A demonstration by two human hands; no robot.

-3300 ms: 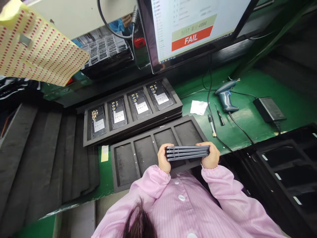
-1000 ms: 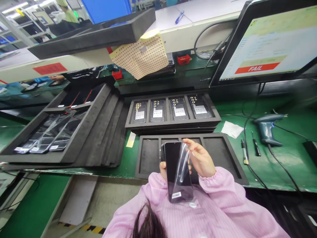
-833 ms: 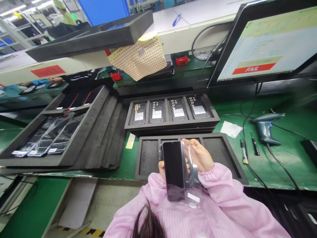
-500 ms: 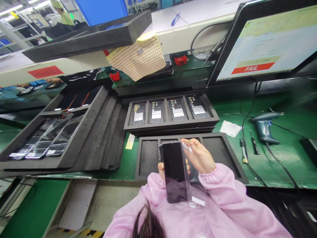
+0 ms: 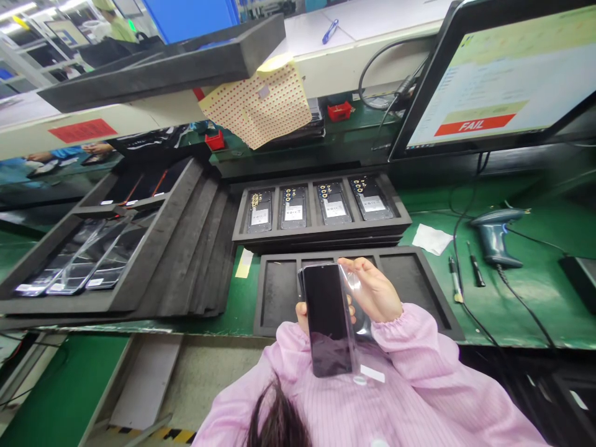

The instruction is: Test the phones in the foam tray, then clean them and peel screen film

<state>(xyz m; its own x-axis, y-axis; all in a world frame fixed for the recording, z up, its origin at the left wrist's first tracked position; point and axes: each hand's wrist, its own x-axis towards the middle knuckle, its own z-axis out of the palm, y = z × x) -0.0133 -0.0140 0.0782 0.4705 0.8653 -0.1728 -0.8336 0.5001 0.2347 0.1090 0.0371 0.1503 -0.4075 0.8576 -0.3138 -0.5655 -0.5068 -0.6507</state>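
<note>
A dark smartphone [image 5: 328, 320] lies in my left hand [image 5: 302, 315], screen towards me, with my thumb on one side and fingertips on the other. A second edge shows behind its left side; what it belongs to is hidden. Clear plastic film [image 5: 361, 347] with a white label hangs along the phone's right side. My right hand [image 5: 375, 288] pinches the film near the phone's top right corner. Just beyond both hands lies a black foam tray [image 5: 419, 254] with wide compartments, partly covered by them.
Behind stands a foam tray [image 5: 321, 231] holding several opened phones. Stacked trays [image 5: 186, 248] with film-wrapped phones are at left. A barcode scanner [image 5: 497, 239], two screwdrivers [image 5: 475, 266] and white paper [image 5: 433, 239] lie right. A monitor [image 5: 503, 81] reads FAIL. Another person's hands show far left.
Both hands and the phone keep nearly the same place and pose. The whole view has shifted very slightly.
</note>
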